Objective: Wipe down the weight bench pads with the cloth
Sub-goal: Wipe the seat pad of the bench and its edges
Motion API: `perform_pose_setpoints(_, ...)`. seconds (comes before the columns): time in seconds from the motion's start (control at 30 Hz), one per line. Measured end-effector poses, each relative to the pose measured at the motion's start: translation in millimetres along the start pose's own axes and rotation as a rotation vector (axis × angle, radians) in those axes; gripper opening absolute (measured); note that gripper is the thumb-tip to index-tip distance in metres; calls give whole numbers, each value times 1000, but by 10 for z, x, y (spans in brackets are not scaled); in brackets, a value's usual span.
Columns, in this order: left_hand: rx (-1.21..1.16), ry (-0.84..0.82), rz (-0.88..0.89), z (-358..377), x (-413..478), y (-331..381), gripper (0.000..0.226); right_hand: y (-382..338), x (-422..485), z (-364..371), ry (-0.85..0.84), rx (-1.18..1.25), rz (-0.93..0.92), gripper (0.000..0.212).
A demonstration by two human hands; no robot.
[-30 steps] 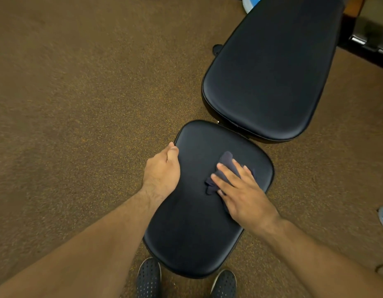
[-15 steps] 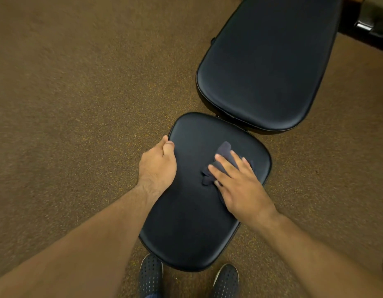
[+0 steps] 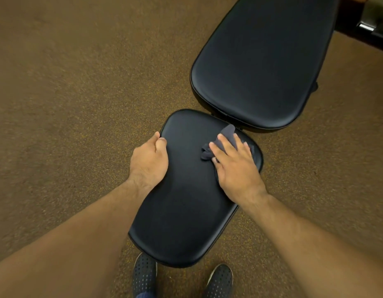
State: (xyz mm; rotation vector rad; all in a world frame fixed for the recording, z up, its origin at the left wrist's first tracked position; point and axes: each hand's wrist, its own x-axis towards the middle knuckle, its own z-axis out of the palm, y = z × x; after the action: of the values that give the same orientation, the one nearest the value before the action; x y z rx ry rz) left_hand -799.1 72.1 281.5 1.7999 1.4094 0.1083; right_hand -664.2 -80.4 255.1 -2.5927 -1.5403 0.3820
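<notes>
Since the earlier frame the cloth (image 3: pixel 224 143) has been carried by the right hand (image 3: pixel 234 168) toward the seat's far right corner, while the left hand (image 3: pixel 148 161) has been kept on the left rim.

Right fingers (image 3: pixel 224 147) are spread apart and pressed flat on the crumpled cloth, which is pinned against the seat pad (image 3: pixel 182 211) rather than gripped. Left fingers are curled together over the pad's left edge, thumb on top, clamped on the rim as a brace.

From the right fingertips, the back pad (image 3: pixel 257 67) lies straight ahead and slightly right, just across the narrow gap between the two pads. Its long axis runs away toward the upper right, in line with the seat pad. The right hand is judged the nearer one to it, so a forward reach across the gap is what the next stretch of wiping turns on. Most of the seat pad lies behind the cloth, toward the person.

Counted: two pads, one cloth, two hands, two shoes (image 3: pixel 144 274) at the bottom edge, all on brown speckled floor (image 3: pixel 79 93).
</notes>
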Motion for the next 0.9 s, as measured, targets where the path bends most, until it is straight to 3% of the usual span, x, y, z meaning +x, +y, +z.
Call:
perform_pose_setpoints(0.2,74,-5,-19,9,-21,68,50,77,-679,97,11,-52,-83,45)
perform_pose_setpoints(0.33,78,0,-42,25,-63,109,51,240,-491,46,1,-34,-126,45)
perform_pose_setpoints(0.53,58,9,-30,51,-72,74,52,372,64,-147,106,159,233,46)
perform_pose_setpoints(0.8,53,0,-33,27,-71,77,51,5,-373,-14,334,621,747,55)
perform_pose_setpoints(0.9,65,-5,-25,19,-77,81,50,-287,-581,88,365,738,861,59)
